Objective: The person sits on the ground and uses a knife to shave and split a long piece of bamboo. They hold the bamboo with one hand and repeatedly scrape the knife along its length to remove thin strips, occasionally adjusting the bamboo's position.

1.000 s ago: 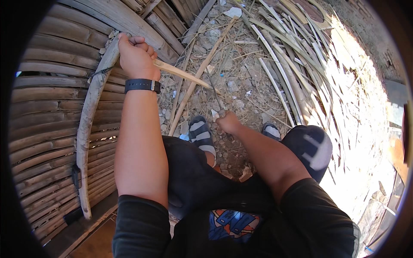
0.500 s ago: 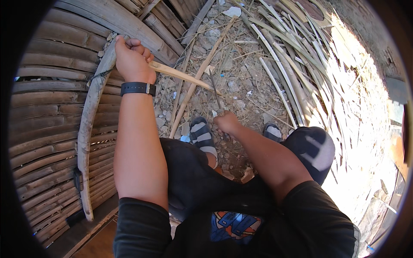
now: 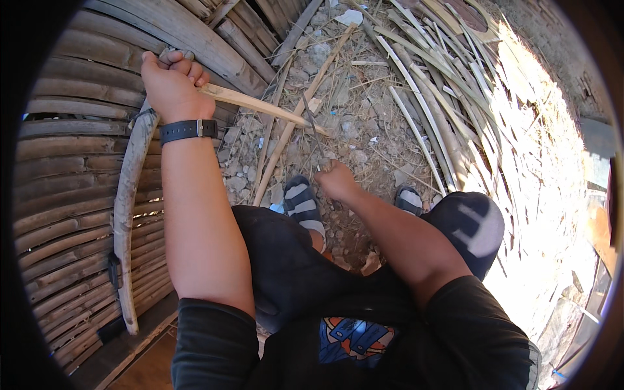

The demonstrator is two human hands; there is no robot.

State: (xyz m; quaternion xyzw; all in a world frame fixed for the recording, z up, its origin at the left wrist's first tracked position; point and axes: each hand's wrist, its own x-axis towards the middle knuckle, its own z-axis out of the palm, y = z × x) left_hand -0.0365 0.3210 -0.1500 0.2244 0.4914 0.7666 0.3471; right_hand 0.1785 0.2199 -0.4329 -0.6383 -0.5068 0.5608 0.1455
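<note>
My left hand (image 3: pixel 174 88), with a dark watch on its wrist, is closed on one end of a pale bamboo strip (image 3: pixel 260 106). That strip slants down to the right, and its free end lies by the knife blade. In my right hand (image 3: pixel 338 181) is the handle of a thin dark knife (image 3: pixel 312 123), mostly hidden by my fingers. Its narrow blade points up and away and crosses the strip near the free end. I cannot tell whether the edge touches it.
A slatted bamboo wall (image 3: pixel 71 162) with a curved pole (image 3: pixel 127 214) stands at the left. Another long strip (image 3: pixel 296 123) lies on the rubble-strewn ground (image 3: pixel 354 130). Many split bamboo lengths (image 3: pixel 448 110) are piled at the right. My sandalled feet (image 3: pixel 302 201) are below my hands.
My left hand has moved left, drawing the strip left along with it. My right hand has shifted slightly left and up, and the blade leans further left.
</note>
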